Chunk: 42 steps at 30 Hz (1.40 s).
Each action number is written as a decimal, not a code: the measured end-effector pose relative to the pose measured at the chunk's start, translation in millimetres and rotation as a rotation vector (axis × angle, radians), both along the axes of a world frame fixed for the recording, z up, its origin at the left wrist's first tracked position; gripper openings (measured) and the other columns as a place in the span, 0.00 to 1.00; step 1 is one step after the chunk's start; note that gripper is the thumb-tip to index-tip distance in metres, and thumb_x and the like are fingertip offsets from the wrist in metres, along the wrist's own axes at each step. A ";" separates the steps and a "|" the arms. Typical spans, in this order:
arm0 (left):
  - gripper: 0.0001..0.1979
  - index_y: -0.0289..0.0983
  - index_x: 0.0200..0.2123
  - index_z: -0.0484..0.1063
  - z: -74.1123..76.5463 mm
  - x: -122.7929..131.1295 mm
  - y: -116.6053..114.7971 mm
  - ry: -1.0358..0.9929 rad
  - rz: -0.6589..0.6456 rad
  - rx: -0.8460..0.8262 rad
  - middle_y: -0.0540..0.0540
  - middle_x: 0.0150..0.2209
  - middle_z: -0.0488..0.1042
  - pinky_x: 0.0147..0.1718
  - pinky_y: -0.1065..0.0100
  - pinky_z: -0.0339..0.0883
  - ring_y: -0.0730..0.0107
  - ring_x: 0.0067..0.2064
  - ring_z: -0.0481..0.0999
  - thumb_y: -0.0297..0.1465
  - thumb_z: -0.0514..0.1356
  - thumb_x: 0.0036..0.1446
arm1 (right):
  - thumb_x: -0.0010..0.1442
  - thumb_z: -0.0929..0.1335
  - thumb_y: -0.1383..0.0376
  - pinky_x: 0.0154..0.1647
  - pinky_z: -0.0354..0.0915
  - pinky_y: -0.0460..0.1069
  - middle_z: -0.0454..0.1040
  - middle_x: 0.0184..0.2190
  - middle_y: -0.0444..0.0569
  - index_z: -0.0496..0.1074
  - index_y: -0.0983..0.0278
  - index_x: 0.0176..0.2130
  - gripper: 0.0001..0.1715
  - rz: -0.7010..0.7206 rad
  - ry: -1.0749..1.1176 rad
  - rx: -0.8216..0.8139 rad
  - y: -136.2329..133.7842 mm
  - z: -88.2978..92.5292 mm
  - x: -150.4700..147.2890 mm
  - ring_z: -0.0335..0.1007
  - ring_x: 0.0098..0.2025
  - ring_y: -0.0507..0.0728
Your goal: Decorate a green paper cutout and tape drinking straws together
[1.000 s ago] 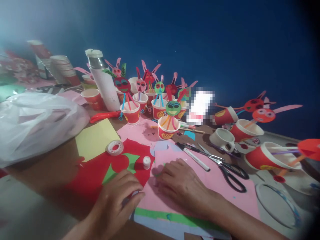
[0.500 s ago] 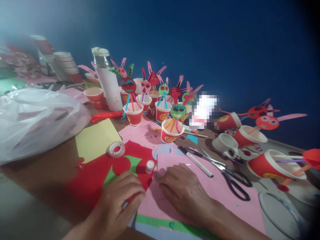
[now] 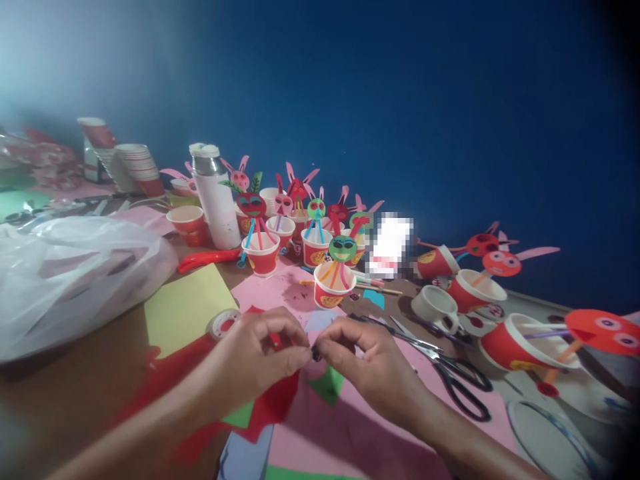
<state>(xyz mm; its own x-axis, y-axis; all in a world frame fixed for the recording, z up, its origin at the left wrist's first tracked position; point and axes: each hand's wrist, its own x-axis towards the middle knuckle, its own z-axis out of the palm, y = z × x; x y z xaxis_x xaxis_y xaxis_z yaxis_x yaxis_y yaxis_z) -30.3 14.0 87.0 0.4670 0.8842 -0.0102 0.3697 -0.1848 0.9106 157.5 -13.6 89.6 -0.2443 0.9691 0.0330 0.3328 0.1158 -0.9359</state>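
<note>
My left hand (image 3: 270, 347) and my right hand (image 3: 360, 353) meet fingertip to fingertip above the pink paper (image 3: 345, 427). Both are closed in a pinch at a small dark piece (image 3: 316, 353), too small to name. Just under the fingers is a green paper piece (image 3: 327, 387); I cannot tell whether it is held or lies on the sheet. Left of that, red paper (image 3: 270, 407) lies partly beneath my left hand. A tape roll (image 3: 224, 324) shows behind my left wrist. To the right of my right hand lie black-handled scissors (image 3: 450, 373).
Red paper cups with paper-faced straw figures (image 3: 334, 287) stand behind the hands. A white flask (image 3: 215, 200) and a white plastic bag (image 3: 75, 280) are at left. On the right are a white mug (image 3: 435, 307), a tilted red cup (image 3: 515, 340) and a pixelated bright screen (image 3: 390, 247).
My hands have risen from the papers and come together at their fingertips. The view has shifted, so the scene sits lower. The small white bottle-like item is no longer visible.
</note>
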 end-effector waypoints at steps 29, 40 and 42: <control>0.06 0.38 0.25 0.74 6.9 -14.9 70.4 0.084 -0.040 0.172 0.54 0.24 0.73 0.26 0.73 0.59 0.75 0.26 0.67 0.30 0.58 0.51 | 0.58 0.67 0.70 0.29 0.55 0.47 0.71 0.25 0.44 0.75 0.63 0.29 0.08 0.282 -0.698 0.613 89.7 33.4 -14.5 0.64 0.29 0.51; 0.12 0.34 0.37 0.76 -15.1 -8.2 98.1 -0.111 0.097 -0.024 0.49 0.29 0.76 0.22 0.75 0.60 0.75 0.27 0.70 0.32 0.60 0.49 | 0.58 0.67 0.66 0.32 0.60 0.47 0.73 0.30 0.43 0.74 0.62 0.28 0.08 0.031 -0.634 0.562 110.6 23.8 -3.4 0.69 0.33 0.52; 0.11 0.33 0.35 0.76 -23.4 -3.4 105.2 -0.104 0.114 -0.025 0.49 0.28 0.75 0.20 0.76 0.58 0.76 0.26 0.68 0.30 0.60 0.47 | 0.56 0.68 0.68 0.36 0.61 0.49 0.73 0.31 0.45 0.75 0.62 0.27 0.07 -0.015 -0.654 0.587 116.5 19.4 -4.8 0.69 0.37 0.55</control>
